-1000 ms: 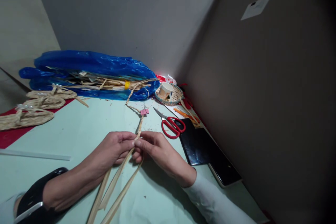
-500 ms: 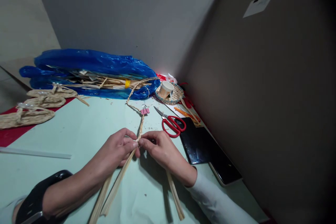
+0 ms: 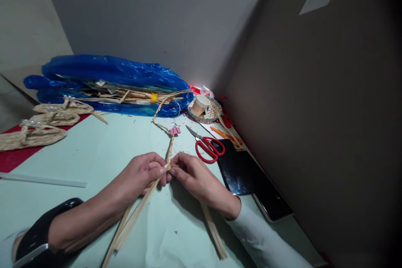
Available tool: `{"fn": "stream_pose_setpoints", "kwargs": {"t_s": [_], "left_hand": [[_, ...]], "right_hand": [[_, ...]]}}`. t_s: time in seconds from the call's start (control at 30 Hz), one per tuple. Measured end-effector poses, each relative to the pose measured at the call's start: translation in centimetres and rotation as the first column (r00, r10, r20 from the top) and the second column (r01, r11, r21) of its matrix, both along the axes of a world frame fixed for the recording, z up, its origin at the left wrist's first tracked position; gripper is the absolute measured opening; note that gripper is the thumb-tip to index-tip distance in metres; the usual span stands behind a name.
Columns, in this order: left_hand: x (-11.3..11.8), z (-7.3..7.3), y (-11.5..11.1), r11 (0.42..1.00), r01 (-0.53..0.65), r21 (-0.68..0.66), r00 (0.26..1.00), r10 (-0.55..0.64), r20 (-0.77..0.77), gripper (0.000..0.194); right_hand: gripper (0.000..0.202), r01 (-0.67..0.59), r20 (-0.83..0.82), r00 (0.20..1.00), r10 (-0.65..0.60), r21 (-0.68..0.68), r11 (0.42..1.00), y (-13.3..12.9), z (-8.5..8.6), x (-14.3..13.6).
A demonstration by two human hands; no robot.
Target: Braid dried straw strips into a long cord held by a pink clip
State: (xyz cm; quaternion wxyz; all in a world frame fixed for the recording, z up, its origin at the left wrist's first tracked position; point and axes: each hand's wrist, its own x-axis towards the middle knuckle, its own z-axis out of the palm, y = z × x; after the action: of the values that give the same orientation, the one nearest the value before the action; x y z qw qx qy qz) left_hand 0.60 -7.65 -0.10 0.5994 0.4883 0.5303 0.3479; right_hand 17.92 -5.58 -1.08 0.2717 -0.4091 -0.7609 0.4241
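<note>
The braided straw cord (image 3: 170, 150) runs across the pale green table (image 3: 94, 155) from the person's hands toward the far edge, where its plaited end curls up to the straw bundle in the blue plastic bag (image 3: 106, 79). A pink binder clip (image 3: 174, 130) is clamped on the cord partway along. The left hand (image 3: 141, 173) and the right hand (image 3: 191, 176) meet at the near end of the braid, fingertips pinched closed on the cord where the plait stops. From the left hand two flat loose strips (image 3: 132, 217) trail toward the near edge; from under the right hand another flat strip (image 3: 213, 230) trails toward the near edge, angled right. The left wrist wears a black watch (image 3: 40, 234), and the right arm is in a pale sleeve (image 3: 266, 243). Red-handled scissors (image 3: 207, 146) lie just right of the cord, beside a black tablet (image 3: 238, 171) near the right edge. A paper cup (image 3: 199, 105) sits in a small woven basket (image 3: 213, 111) at the far right corner. Woven straw sandals (image 3: 34, 134) rest on a red cloth (image 3: 12, 159) at the left edge, and a thin white strip (image 3: 44, 181) lies in front of them
</note>
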Motion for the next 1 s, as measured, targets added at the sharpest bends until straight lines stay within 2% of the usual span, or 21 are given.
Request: {"fn": "stream_pose_setpoints", "kwargs": {"t_s": [0.07,0.13,0.17,0.23,0.33,0.43,0.67,0.8,0.93,1.0], "left_hand": [[0.0,-0.2,0.1,1.0,-0.003,0.018,0.999,0.003,-0.039,0.035],[0.0,-0.5,0.1,0.998,-0.003,0.064,0.996,0.009,-0.093,0.029],[0.0,-0.7,0.0,0.995,0.002,0.1,0.993,0.01,-0.118,0.026],[-0.1,-0.9,0.0,0.986,0.017,0.169,0.987,0.011,-0.162,0.02],[-0.2,-1.1,-0.1,0.974,0.047,0.221,0.979,-0.001,-0.203,0.02],[-0.2,-1.2,-0.1,0.97,0.073,0.233,0.969,-0.013,-0.249,0.021],[-0.6,-0.5,-0.2,0.968,0.094,0.235,0.953,-0.019,-0.303,0.022],[-1.3,0.0,-0.1,0.947,0.08,0.311,0.899,0.066,-0.434,0.025],[-0.6,0.1,-1.0,0.947,0.046,0.319,0.875,0.116,-0.471,0.027],[0.2,-0.2,-1.9,0.948,0.046,0.314,0.873,0.114,-0.473,0.028]], "right_hand": [[0.007,0.045,0.106,0.993,-0.057,0.111,0.993,-0.3,0.2,-0.2],[0.007,0.1,0.141,0.983,-0.12,0.137,0.985,-0.5,0.2,-0.4],[0.007,0.122,0.121,0.984,-0.133,0.094,0.988,-0.5,0.2,-0.5],[0.005,0.126,0.023,0.992,-0.125,-0.079,0.989,-0.4,0.2,-0.7],[0.016,0.082,-0.136,0.982,-0.13,-0.311,0.947,-0.2,0.4,-0.9],[0.025,0.124,-0.176,0.964,-0.201,-0.374,0.919,-0.1,0.5,-1.2],[0.017,0.204,-0.063,0.973,-0.221,-0.204,0.957,0.1,-0.6,-1.2],[0.014,0.221,0.029,0.975,-0.219,-0.071,0.973,-0.4,-0.3,-1.2],[0.017,0.262,0.065,0.963,-0.263,0.032,0.965,-0.9,0.2,-1.7],[0.016,0.288,0.022,0.957,-0.289,0.006,0.957,-0.9,0.0,-1.9]]}}
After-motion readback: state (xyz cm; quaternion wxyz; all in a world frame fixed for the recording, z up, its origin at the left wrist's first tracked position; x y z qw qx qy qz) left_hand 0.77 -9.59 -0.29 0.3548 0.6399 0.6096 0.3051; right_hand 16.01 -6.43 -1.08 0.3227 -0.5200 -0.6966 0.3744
